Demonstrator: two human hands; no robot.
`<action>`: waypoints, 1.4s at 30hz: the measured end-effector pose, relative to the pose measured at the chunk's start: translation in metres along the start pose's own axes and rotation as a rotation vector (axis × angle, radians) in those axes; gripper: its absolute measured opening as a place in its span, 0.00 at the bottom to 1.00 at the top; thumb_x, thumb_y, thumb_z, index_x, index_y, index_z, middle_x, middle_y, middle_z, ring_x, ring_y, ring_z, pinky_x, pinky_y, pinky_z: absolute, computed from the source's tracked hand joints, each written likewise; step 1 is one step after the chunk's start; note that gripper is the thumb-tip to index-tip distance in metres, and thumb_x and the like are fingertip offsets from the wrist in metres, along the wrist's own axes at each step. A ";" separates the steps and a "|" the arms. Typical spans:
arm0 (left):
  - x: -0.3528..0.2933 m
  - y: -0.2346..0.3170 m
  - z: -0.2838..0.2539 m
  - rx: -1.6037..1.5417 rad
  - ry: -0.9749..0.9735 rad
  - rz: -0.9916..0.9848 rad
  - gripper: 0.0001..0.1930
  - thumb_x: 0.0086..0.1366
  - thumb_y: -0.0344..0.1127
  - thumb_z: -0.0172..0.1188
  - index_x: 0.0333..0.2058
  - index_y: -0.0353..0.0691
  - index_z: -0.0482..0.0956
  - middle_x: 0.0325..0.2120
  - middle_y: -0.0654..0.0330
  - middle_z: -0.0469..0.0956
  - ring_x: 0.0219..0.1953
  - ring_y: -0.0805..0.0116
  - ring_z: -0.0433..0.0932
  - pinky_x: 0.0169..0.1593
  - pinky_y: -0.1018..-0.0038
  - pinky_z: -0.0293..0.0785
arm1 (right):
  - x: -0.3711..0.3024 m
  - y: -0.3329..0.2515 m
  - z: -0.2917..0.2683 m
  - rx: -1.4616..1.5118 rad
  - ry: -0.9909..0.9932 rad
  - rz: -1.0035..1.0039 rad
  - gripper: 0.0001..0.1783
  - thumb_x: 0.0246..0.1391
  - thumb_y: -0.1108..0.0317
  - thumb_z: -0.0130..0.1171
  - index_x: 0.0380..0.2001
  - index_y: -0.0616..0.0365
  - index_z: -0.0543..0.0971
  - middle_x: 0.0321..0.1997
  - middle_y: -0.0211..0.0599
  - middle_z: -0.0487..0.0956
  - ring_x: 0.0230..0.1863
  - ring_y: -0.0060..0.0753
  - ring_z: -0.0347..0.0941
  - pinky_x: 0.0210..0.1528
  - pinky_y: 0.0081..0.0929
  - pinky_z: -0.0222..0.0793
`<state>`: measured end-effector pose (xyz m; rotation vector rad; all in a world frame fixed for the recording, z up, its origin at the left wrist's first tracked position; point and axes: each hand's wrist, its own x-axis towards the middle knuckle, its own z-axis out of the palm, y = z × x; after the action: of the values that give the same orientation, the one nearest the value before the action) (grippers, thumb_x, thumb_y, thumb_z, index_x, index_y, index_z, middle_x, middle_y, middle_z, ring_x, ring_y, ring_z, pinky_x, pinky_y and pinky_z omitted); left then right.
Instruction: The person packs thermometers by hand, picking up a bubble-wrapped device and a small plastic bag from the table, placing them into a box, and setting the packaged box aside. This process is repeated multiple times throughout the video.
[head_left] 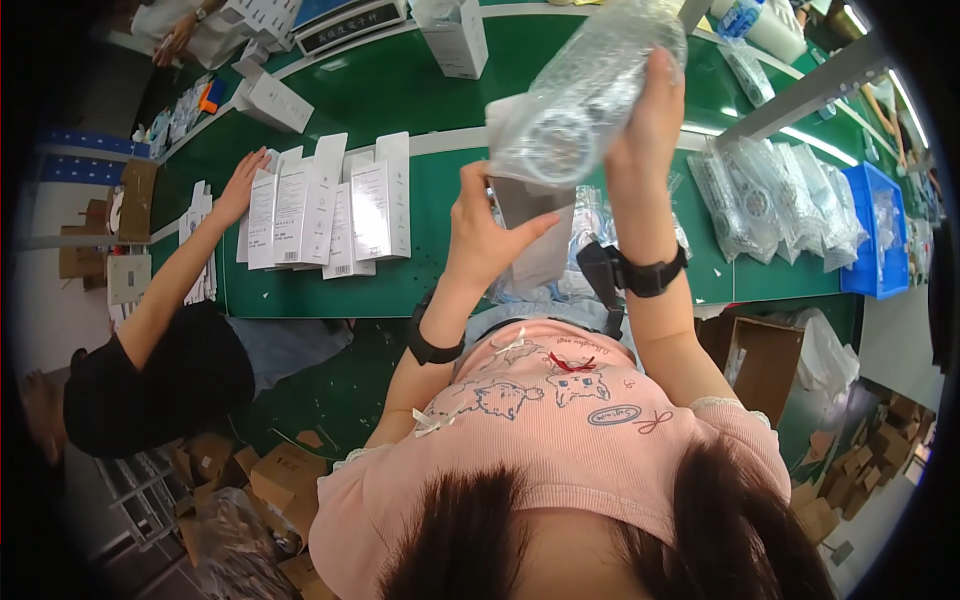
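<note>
My left hand (482, 228) grips a white carton (543, 245) by its sides, thumb on the near face and fingers around the left edge. Above it, my right hand (648, 125) is closed on a long bubble-wrapped item (590, 95). A round shape shows through the wrap at the item's lower end. That end overlaps the carton's top; whether any of it is inside I cannot tell. Behind the wrap a raised carton flap partly shows. Clear plastic bags (592, 222) lie on the green table near the carton, partly hidden by it.
White cartons (330, 205) lie in a row on the left, a co-worker's hand (240, 185) at their far end. Several bubble-wrapped items (775, 195) and a blue bin (880, 235) are on the right. Farther back stand a white carton (458, 45) and a scale (350, 28).
</note>
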<state>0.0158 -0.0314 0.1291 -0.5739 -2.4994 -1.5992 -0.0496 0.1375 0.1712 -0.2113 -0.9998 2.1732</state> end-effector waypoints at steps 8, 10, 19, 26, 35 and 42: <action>0.000 0.002 0.003 0.118 0.156 -0.128 0.39 0.34 0.41 0.74 0.40 0.35 0.55 0.36 0.43 0.69 0.37 0.52 0.73 0.36 0.65 0.71 | -0.031 -0.010 0.023 -1.043 -0.477 -0.468 0.14 0.46 0.65 0.58 0.36 0.59 0.72 0.42 0.37 0.71 0.41 0.37 0.68 0.43 0.28 0.65; 0.007 0.001 0.000 0.166 0.243 0.007 0.38 0.35 0.40 0.74 0.38 0.36 0.54 0.37 0.45 0.69 0.38 0.51 0.72 0.39 0.65 0.70 | -0.033 -0.005 0.018 -1.077 -0.655 -0.612 0.14 0.45 0.66 0.58 0.36 0.58 0.73 0.42 0.38 0.71 0.41 0.37 0.68 0.43 0.27 0.65; 0.032 -0.071 -0.046 0.009 0.584 -0.062 0.37 0.36 0.39 0.73 0.38 0.39 0.53 0.40 0.49 0.62 0.43 0.56 0.64 0.47 0.68 0.62 | -0.005 0.075 -0.062 -0.969 -0.708 -0.230 0.17 0.44 0.67 0.56 0.40 0.58 0.75 0.43 0.43 0.70 0.45 0.43 0.65 0.44 0.33 0.65; 0.023 -0.110 -0.046 0.098 0.487 -0.216 0.35 0.39 0.35 0.71 0.41 0.37 0.55 0.43 0.48 0.60 0.46 0.55 0.63 0.48 0.67 0.60 | -0.031 0.171 -0.104 -1.639 -1.089 -0.115 0.10 0.41 0.71 0.57 0.31 0.59 0.74 0.40 0.45 0.72 0.41 0.44 0.67 0.40 0.37 0.66; 0.023 -0.093 -0.070 0.418 0.338 -0.161 0.13 0.46 0.29 0.65 0.28 0.32 0.71 0.30 0.61 0.70 0.30 0.74 0.69 0.30 0.81 0.64 | -0.001 0.127 -0.075 -1.258 -1.083 0.288 0.09 0.36 0.76 0.59 0.26 0.62 0.72 0.31 0.42 0.75 0.31 0.36 0.72 0.34 0.27 0.68; 0.031 -0.095 -0.080 0.020 0.385 -0.456 0.09 0.45 0.25 0.63 0.25 0.28 0.74 0.20 0.59 0.74 0.19 0.76 0.71 0.26 0.81 0.66 | -0.014 0.070 0.031 -0.472 -1.135 -0.228 0.09 0.37 0.85 0.53 0.26 0.64 0.73 0.28 0.39 0.75 0.32 0.36 0.73 0.35 0.26 0.69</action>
<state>-0.0567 -0.1300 0.0922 0.3106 -2.4449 -1.6179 -0.0911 0.0794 0.1402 0.9807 -2.0069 1.7248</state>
